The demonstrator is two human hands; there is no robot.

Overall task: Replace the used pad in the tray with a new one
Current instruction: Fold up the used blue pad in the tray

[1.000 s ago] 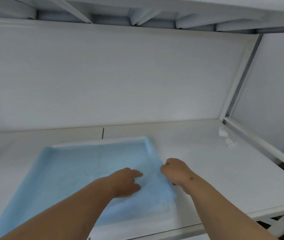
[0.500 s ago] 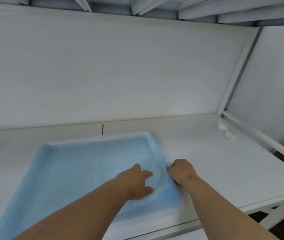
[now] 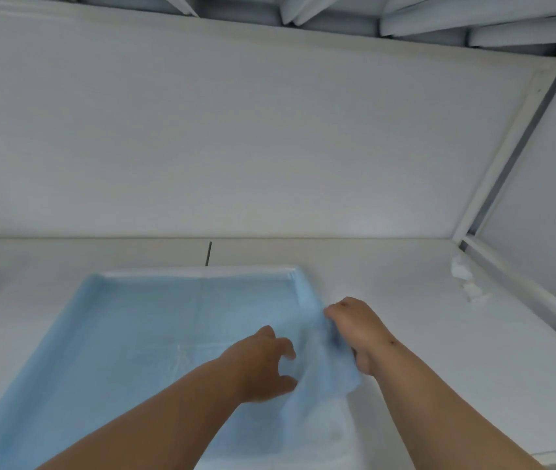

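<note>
Pad (image 3: 168,334) lies in tray (image 3: 249,270); your right hand (image 3: 354,329) pinches its right edge, left hand (image 3: 263,364) fingers apart. Lift evenly from that near-right corner.

Single head-worn view, wide-angle, looking forward and down onto a white shelf (image 3: 405,317) at close range. Back wall (image 3: 236,130) fills the upper frame; both forearms enter from the lower edge. No second view.
</note>
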